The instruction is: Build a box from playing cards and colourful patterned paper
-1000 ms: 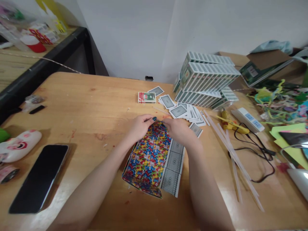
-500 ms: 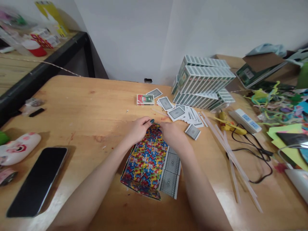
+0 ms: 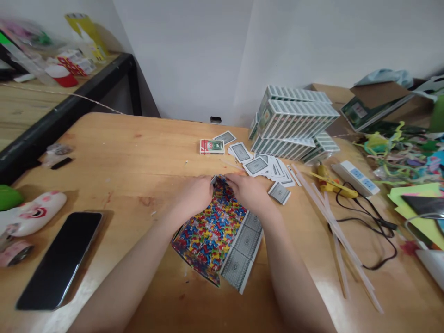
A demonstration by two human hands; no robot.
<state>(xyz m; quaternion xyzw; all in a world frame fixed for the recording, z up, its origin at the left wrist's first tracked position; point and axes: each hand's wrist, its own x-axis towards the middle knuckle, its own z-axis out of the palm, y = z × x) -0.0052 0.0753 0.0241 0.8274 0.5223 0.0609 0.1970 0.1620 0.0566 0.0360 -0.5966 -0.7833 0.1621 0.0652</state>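
A box-like piece with a multicoloured patterned inside stands tilted in front of me. Along its right side runs a flap of joined grey-backed playing cards. My left hand closes around its far left corner, fingers partly hidden. On the far right corner, my right hand pinches the edge with bent fingers. Beyond the hands lie loose playing cards in a spread, and a folded card rests by my right wrist. A red and green card box lies further back.
Stacked card packs stand at the back right. Glue sticks, a yellow glue gun, its black cord and a power strip lie on the right. A phone and a white toy sit on the left.
The patterned piece has turned slightly, its near end swinging left. My left hand has rolled over the far corner, so its thumb no longer shows. The view has shifted a little.
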